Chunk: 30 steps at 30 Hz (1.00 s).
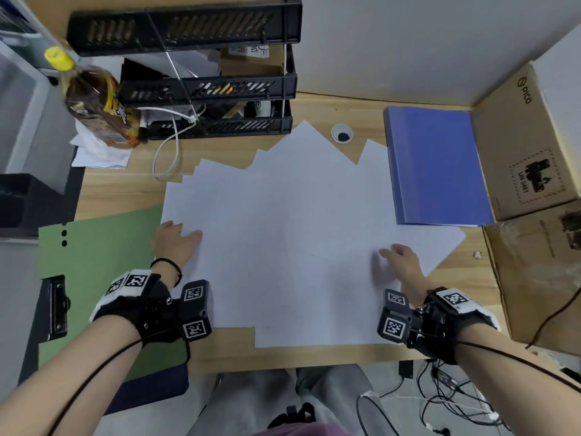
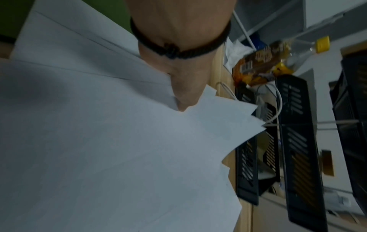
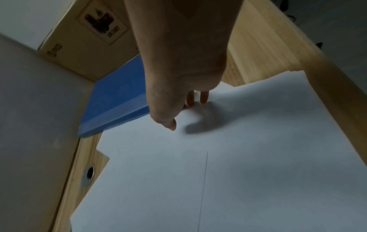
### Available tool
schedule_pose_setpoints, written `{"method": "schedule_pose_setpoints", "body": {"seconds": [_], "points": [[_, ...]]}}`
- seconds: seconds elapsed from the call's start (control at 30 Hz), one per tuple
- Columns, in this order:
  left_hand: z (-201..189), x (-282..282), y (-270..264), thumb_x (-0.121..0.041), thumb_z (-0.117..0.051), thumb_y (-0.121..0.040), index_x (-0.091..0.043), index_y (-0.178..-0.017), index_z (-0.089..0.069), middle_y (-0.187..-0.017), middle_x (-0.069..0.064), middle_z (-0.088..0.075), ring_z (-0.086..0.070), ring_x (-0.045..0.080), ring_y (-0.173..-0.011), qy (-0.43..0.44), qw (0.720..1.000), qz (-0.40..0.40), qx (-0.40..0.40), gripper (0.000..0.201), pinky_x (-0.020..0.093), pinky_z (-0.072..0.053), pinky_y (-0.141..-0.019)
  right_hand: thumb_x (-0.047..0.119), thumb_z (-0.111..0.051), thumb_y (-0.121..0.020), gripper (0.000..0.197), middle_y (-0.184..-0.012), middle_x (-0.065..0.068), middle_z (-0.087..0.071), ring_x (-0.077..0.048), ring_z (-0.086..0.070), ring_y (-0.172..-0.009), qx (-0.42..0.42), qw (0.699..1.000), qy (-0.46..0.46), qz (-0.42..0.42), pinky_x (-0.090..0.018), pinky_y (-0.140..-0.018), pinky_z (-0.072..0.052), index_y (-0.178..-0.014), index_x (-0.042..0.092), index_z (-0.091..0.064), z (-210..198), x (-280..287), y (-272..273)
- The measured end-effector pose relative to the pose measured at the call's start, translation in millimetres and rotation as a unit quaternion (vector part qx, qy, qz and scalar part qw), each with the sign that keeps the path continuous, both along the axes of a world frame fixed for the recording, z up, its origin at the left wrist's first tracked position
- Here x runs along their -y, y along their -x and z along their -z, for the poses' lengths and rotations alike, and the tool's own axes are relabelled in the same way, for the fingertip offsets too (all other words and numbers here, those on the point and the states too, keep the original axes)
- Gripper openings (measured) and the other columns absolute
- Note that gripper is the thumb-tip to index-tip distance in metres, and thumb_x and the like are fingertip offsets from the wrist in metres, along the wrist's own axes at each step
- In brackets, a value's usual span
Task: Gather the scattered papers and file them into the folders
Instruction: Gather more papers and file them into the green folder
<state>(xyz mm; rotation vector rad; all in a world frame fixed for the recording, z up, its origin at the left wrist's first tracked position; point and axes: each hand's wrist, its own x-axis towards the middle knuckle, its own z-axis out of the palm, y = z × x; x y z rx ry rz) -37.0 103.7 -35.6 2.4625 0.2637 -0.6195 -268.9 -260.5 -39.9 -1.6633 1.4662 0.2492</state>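
White papers (image 1: 283, 234) are fanned across the tabotop's middle — wait

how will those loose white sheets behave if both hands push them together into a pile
The white sheets look thin and overlap in a loose fan, so they would probably slide over each other easily. Single sheets likely flop or buckle if pushed from one edge. The left hand and right hand lie on opposite sides, which should help.
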Motion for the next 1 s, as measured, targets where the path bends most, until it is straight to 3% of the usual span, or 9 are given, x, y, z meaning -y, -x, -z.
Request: {"method": "schedule_pose_setpoints", "body": {"seconds": [0.13, 0.23, 0.33, 0.47, 0.63, 0.73, 0.83, 0.93, 1.0], "points": [[3.4, -7.1, 4.5, -0.036, -0.064, -0.087, 0.003, -0.139, -0.043, -0.155, 0.011, -0.030, -0.028, 0.027, -0.142, 0.007, 1.000, 0.015, -0.014, 0.068, 0.038, -0.019, -0.118, 0.026, -0.067, -0.088, 0.056, -0.136, -0.014, -0.051, -0.034, -0.052, -0.121, 0.021, 1.000, 0.009, 0.004, -0.045, -0.101, -0.045, -0.138, 0.009, -0.046, 3.5, -9.3, -6.7], [-1.0, -0.2, 10.9, -0.050, -0.060, -0.071, 0.001, -0.139, -0.044, -0.153, 0.010, -0.034, -0.030, 0.028, -0.141, 0.021, 0.999, 0.031, -0.032, 0.086, 0.038, -0.020, -0.118, 0.022, -0.065, -0.087, 0.043, -0.116, -0.012, -0.061, -0.035, -0.059, -0.109, 0.044, 0.999, -0.025, -0.007, -0.039, -0.083, -0.049, -0.126, 0.008, -0.054, 1.2, -13.7, -11.6], [4.0, 6.7, 17.3, -0.039, -0.069, -0.082, 0.001, -0.135, -0.049, -0.148, 0.011, -0.039, -0.038, 0.030, -0.137, 0.065, 0.997, 0.028, -0.041, 0.069, 0.040, -0.029, -0.114, 0.012, -0.057, -0.087, 0.024, -0.102, -0.009, -0.071, -0.034, -0.068, -0.098, 0.068, 0.992, -0.084, -0.063, -0.038, -0.076, -0.055, -0.109, 0.013, -0.067, -9.3, -17.8, -15.1], [1.6, 18.5, 26.5, -0.030, -0.064, -0.088, -0.003, -0.116, -0.062, -0.124, 0.007, -0.061, -0.056, 0.028, -0.117, 0.144, 0.986, 0.027, -0.082, 0.039, 0.035, -0.043, -0.096, 0.006, -0.045, -0.090, 0.030, -0.098, -0.007, -0.073, -0.027, -0.065, -0.084, 0.128, 0.983, -0.074, -0.107, -0.034, -0.073, -0.051, -0.101, 0.020, -0.069, -32.8, -15.0, -23.5], [-9.5, 31.7, 35.3, -0.016, -0.060, -0.093, -0.006, -0.120, -0.062, -0.121, 0.009, -0.065, -0.062, 0.024, -0.105, 0.216, 0.964, 0.040, -0.153, 0.028, 0.033, -0.047, -0.093, 0.020, -0.044, -0.096, 0.014, -0.082, -0.001, -0.051, -0.016, -0.044, -0.068, 0.134, 0.985, -0.089, -0.064, -0.029, -0.062, -0.034, -0.097, 0.015, -0.057, -63.5, -6.2, -45.6], [-11.7, 32.0, 39.7, -0.015, -0.058, -0.095, -0.005, -0.122, -0.060, -0.120, 0.009, -0.064, -0.061, 0.024, -0.104, 0.207, 0.961, 0.070, -0.169, 0.029, 0.031, -0.046, -0.091, 0.039, -0.053, -0.096, 0.021, -0.083, 0.003, -0.053, -0.013, -0.049, -0.070, 0.101, 0.982, -0.129, -0.092, -0.028, -0.066, -0.038, -0.101, 0.019, -0.056, -69.5, -11.6, -54.3], [-22.8, 28.2, 40.8, -0.014, -0.055, -0.096, -0.007, -0.121, -0.060, -0.115, 0.005, -0.064, -0.061, 0.020, -0.099, 0.204, 0.960, 0.082, -0.173, 0.027, 0.023, -0.047, -0.080, 0.016, -0.055, -0.085, 0.014, -0.083, -0.004, -0.061, -0.020, -0.054, -0.069, 0.056, 0.983, -0.108, -0.134, -0.026, -0.059, -0.043, -0.095, 0.011, -0.064, -57.2, -26.5, -59.1], [-28.2, 22.1, 36.1, -0.012, -0.054, -0.096, -0.007, -0.122, -0.059, -0.114, 0.003, -0.062, -0.060, 0.016, -0.093, 0.195, 0.962, 0.088, -0.168, 0.027, 0.015, -0.045, -0.068, 0.013, -0.050, -0.080, 0.023, -0.098, -0.015, -0.067, -0.028, -0.060, -0.081, 0.049, 0.990, -0.071, -0.113, -0.032, -0.066, -0.048, -0.098, 0.007, -0.063, -43.9, -33.5, -57.3], [-27.2, 21.2, 30.3, -0.011, -0.053, -0.096, -0.006, -0.122, -0.058, -0.113, 0.004, -0.062, -0.059, 0.018, -0.094, 0.182, 0.968, 0.082, -0.152, 0.027, 0.017, -0.045, -0.068, 0.010, -0.048, -0.084, 0.015, -0.090, -0.010, -0.063, -0.029, -0.057, -0.082, 0.064, 0.993, -0.022, -0.100, -0.032, -0.068, -0.045, -0.092, 0.009, -0.061, -54.3, -29.9, -58.5]]}}
